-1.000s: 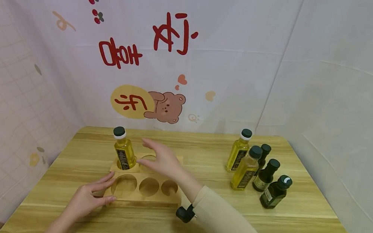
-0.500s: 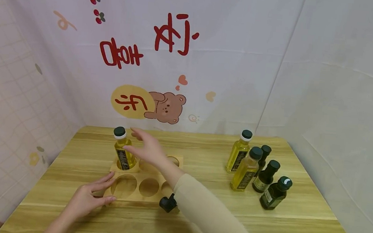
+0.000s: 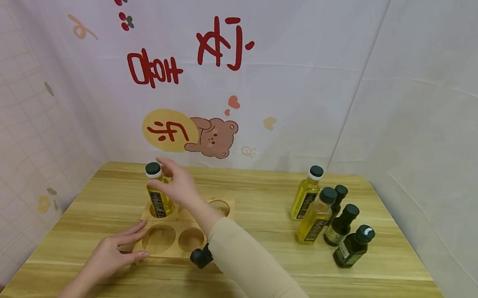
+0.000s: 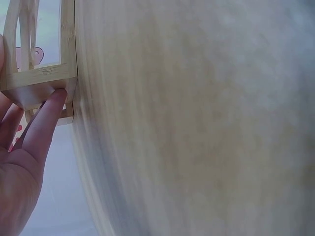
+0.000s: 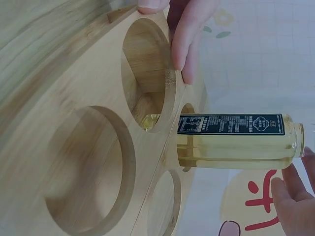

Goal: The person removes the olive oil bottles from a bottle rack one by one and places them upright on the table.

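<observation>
A square glass bottle of yellow oil [image 3: 160, 200], with a dark green cap and black label, stands upright in the back left hole of a light wooden bottle rack [image 3: 168, 254]. My right hand [image 3: 179, 181] is at this bottle's neck, thumb in front and a finger behind. In the right wrist view, the right-hand fingertips [image 5: 290, 196] lie close beside the bottle's neck end, with a gap at the thumb. My left hand [image 3: 113, 252] holds the rack's front left corner, its thumb at the front and fingers along the left side.
On the table's right [image 3: 386, 278] stand two yellow oil bottles [image 3: 314, 223], [image 3: 305, 198] and several smaller dark bottles [image 3: 349, 250]. White curtains with printed figures enclose the back and sides. A black wrist-worn device [image 3: 201, 257] overlaps the rack's front.
My right hand has moved left across the rack to the oil bottle's neck. The left hand, rack and bottles have stayed in place.
</observation>
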The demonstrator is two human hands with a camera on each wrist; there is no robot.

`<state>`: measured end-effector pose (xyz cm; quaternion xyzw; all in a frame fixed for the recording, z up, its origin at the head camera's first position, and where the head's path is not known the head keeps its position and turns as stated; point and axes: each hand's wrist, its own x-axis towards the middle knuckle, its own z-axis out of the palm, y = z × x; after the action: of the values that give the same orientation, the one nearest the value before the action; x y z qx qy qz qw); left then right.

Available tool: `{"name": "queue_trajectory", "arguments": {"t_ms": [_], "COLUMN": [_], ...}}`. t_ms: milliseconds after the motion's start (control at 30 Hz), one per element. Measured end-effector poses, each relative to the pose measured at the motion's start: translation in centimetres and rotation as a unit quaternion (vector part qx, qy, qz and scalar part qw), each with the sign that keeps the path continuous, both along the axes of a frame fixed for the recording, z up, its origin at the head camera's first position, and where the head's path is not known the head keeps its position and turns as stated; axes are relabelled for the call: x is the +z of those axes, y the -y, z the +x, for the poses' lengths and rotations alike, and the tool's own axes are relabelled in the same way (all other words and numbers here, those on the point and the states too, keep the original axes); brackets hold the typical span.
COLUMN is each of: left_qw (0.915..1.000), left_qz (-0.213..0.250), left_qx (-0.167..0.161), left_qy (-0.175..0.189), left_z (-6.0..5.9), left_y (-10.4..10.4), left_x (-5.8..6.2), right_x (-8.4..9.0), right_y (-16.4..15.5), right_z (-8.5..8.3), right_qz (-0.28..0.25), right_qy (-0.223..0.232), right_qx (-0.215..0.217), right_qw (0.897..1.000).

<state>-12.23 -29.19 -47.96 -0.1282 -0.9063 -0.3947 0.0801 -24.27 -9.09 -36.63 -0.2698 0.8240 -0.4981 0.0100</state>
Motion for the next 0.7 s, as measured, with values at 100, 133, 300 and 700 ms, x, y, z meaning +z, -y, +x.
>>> {"name": "queue_trajectory", "arguments": {"t_ms": [100,133,300,700], "left_qw": [1.0000,1.0000,1.0000,1.0000], "left_qz": [0.001,0.001,-0.001,-0.004], "left_qx": [-0.004,-0.003,0.000,0.000], "left_qy": [-0.007,-0.006,0.007,0.000], "left_z": [0.06,0.04,-0.10,-0.20], "left_y": [-0.03,-0.01,0.07,0.16], "left_x": [0.02,0.00,-0.12,-0.14], "right_x": [-0.06,-0.12,-0.34,-0.68], "right_y": [0.14,0.20,0.43,0.34], "right_z": [-0.06,-0.10,-0.19,0.79], "right_qz": [-0.009,-0.011,-0.014,-0.003], "right_qy": [-0.003,-0.006,-0.018,-0.054], "right_qx": [0.000,-0.001,-0.013,-0.007], "right_qw": [1.000,1.000,1.000,0.999]}}
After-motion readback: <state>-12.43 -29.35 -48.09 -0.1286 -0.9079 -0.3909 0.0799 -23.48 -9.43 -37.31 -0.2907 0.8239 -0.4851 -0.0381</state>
